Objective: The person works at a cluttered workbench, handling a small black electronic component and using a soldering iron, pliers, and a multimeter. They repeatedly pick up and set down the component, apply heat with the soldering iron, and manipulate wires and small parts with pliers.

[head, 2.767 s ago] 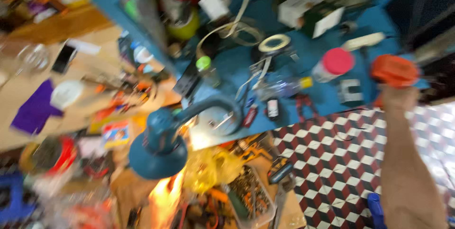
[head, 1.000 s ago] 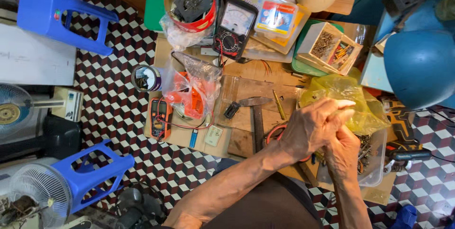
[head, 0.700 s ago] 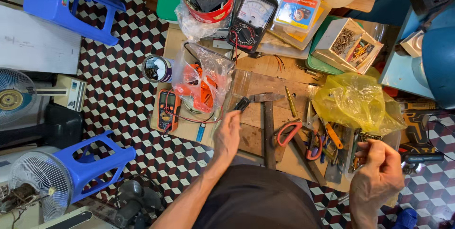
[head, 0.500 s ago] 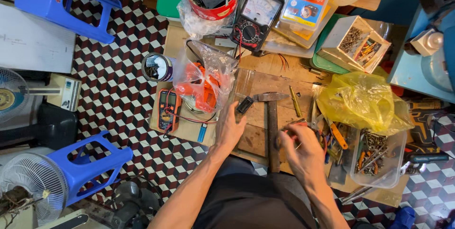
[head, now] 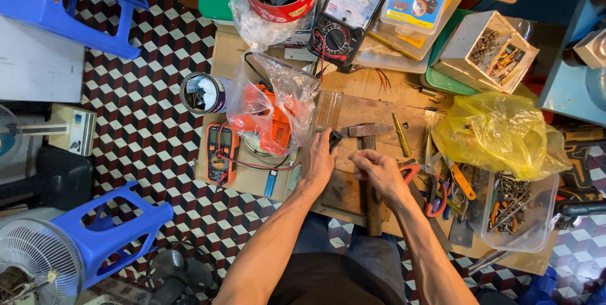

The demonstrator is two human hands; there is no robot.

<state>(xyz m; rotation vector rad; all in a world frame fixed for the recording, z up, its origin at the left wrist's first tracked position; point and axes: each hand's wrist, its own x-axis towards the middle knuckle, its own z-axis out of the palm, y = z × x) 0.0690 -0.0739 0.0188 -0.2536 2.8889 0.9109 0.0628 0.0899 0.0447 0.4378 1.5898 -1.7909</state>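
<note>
My left hand (head: 319,161) rests on a wooden board (head: 372,108) laid on the floor, and its fingertips pinch a small black part (head: 334,139) beside the head of a hammer (head: 367,131). My right hand (head: 380,171) lies just to the right, fingers curled, over the hammer's wooden handle, which shows again below my wrist. What those curled fingers hold is hidden. The two hands are a few centimetres apart.
A clear bag with an orange tool (head: 273,117) and an orange multimeter (head: 221,152) lie to the left. To the right are red-handled pliers (head: 434,193), a yellow bag (head: 499,133) and a clear tub of screws (head: 519,211). A black meter (head: 344,20) sits beyond. A blue stool (head: 101,237) and a fan (head: 38,268) stand at the left.
My right hand has come from the tub at the right to the hammer handle beside my left hand. My left hand has stayed at the black part.
</note>
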